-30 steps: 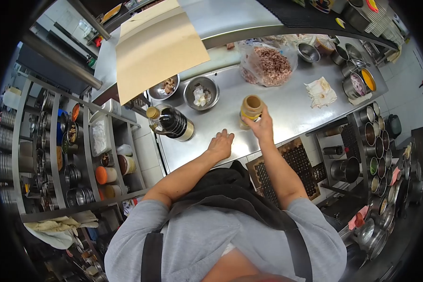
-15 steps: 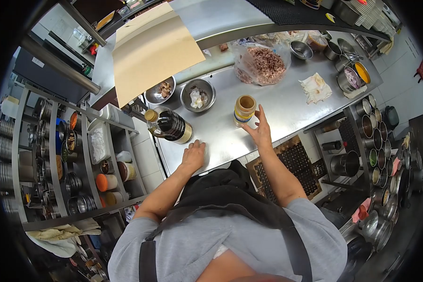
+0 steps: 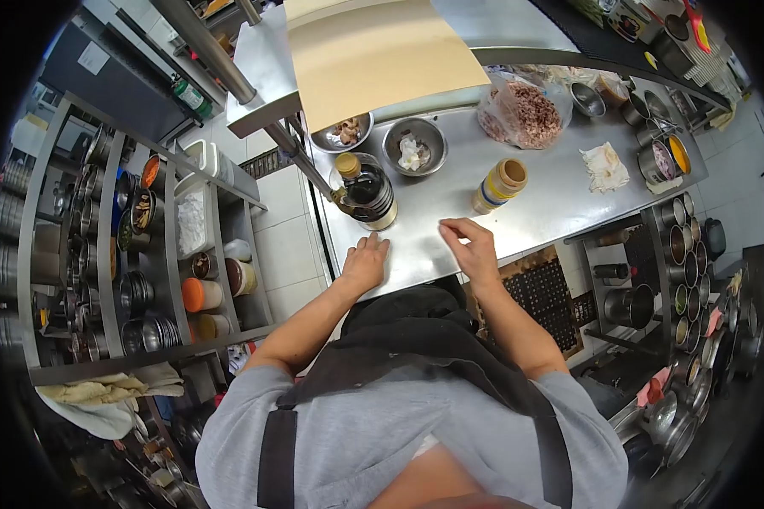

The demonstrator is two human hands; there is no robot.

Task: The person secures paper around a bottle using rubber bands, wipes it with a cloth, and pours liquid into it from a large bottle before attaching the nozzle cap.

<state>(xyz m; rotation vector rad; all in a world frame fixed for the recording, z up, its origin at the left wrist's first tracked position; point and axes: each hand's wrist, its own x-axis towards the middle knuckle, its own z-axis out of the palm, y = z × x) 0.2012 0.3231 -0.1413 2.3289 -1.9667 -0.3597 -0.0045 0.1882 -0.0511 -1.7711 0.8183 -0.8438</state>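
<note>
My left hand rests on the steel counter near its front edge, fingers loosely spread and holding nothing. Just beyond its fingertips stands a large dark bottle with a yellow cap and a handle. My right hand hovers over the counter's front edge, empty, its fingers bent and the thumb apart from the index finger. A lidless jar with a blue and yellow label stands a short way beyond it, untouched. Behind the bottle is a steel bowl with white pieces in it.
Another steel bowl of brown pieces sits partly under a cardboard sheet. A plastic bag of reddish-brown chopped bits and a crumpled cloth lie further right. Left of the counter stands a shelf rack with containers.
My right hand has let go of the jar and drawn back toward me. The camera view has shifted left, so the counter things appear further right. My left hand stays on the counter.
</note>
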